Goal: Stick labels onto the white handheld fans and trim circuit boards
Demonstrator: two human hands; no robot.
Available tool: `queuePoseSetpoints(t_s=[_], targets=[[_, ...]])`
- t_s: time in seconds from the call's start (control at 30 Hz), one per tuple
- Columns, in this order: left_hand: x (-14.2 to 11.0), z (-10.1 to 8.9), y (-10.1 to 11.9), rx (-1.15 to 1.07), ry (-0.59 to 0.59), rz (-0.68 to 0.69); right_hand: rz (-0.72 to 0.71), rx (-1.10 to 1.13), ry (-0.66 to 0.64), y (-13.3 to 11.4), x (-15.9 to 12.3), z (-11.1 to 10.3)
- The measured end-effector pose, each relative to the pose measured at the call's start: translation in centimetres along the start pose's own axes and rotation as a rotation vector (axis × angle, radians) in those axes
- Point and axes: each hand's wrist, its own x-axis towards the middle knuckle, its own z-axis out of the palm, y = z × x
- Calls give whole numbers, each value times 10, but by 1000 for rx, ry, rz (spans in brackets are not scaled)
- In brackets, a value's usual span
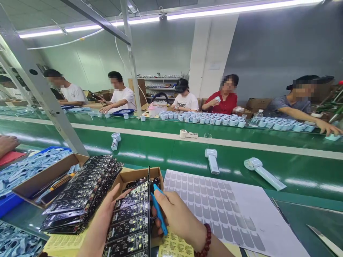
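Note:
My left hand [103,214] grips a panel of black circuit boards [128,221] along its left side, tilted up before me. In my right hand [177,210] is a blue-handled tool [160,214], with fingers wrapped round it against the panel's right edge. Its working end is hidden, so its exact kind does not show. Behind the panel stands a small cardboard box [136,173] with black board pieces inside. A tall stack of similar circuit board panels [83,189] lies to the left of my left hand.
A sheet of grey stickers [211,207] lies at right, with tweezers [325,241] beyond. Blue plastic parts [34,164] fill a tray at left, near another person's hand [8,144]. Light-blue handheld devices [213,162] lie on the green conveyor [171,151]; several people sit across it.

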Motion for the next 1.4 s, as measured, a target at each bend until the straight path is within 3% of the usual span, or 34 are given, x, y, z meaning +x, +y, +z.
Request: queuePoseSetpoints(t_s=[0.13, 0.3, 0.4, 0.5, 0.6, 0.67, 0.73, 0.77, 0.9, 1.07, 1.2, 1.3, 1.4], targets=[[4, -10, -5, 105, 38, 158, -4, -74, -32, 1, 0, -5], [6, -20, -6, 188, 13, 327, -69, -256, -150, -10, -26, -8], [2, -21, -2, 182, 31, 362, -75, -426, -52, -13, -37, -6], [-2, -15, -3, 138, 10, 317, -59, -265, 5, -10, -35, -1], [-4, -6, -7, 110, -31, 47, -4, 132, -125, -6, -23, 4], [-3, -2, -7, 92, 75, -42, 12, 210, -106, -5, -15, 5], [-1, -2, -5, 61, 196, 21, 12, 165, -45, -7, -8, 4], [0, -3, -4, 49, 200, 43, 15, 117, -40, -8, -6, 2], [10, -14, -8, 89, 21, 16, 30, -27, -153, -10, -5, -5], [16, -20, -12, 142, 9, 188, -45, -157, -237, -7, -23, -11], [6, -12, -3, 152, 79, 272, 5, -323, -161, -11, -42, -11], [0, -6, 2, 135, 123, 319, 5, -496, -12, -10, -49, -7], [1, -5, 0, 113, 128, 233, 2, -409, 35, -1, -46, -2]])
